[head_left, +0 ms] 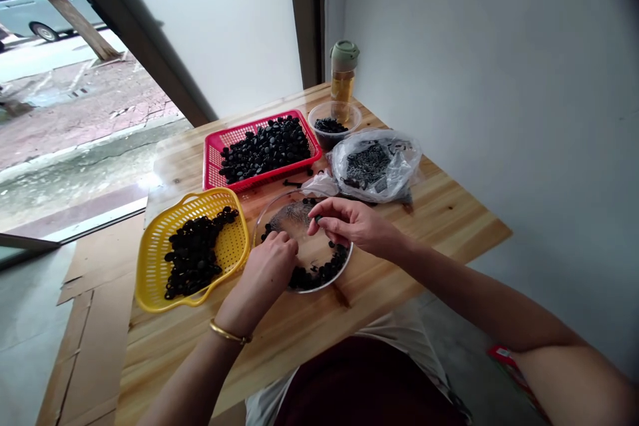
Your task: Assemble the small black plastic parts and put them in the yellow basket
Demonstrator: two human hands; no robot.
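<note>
A clear round bowl [344, 266] stands in front of me, with small black round pieces [319, 277] lying around its inside edge. Over its right side, my right hand [354, 225] pinches a small black round piece [318, 219] between thumb and fingers. My left hand [272, 258] reaches into the bowl's left side with curled fingers; its fingertips are hidden, so what they hold cannot be made out. Left of the bowl, a yellow plastic basket [152, 266] holds a heap of black pieces with ring-like parts [194, 256].
Behind the bowl, a red basket [212, 166] holds many black round pieces. Near it are a clear tub [357, 121] of black parts, an open plastic bag [407, 166] of small dark parts, and a green-lidded bottle [343, 76]. The wooden table [459, 219] stands by a wall.
</note>
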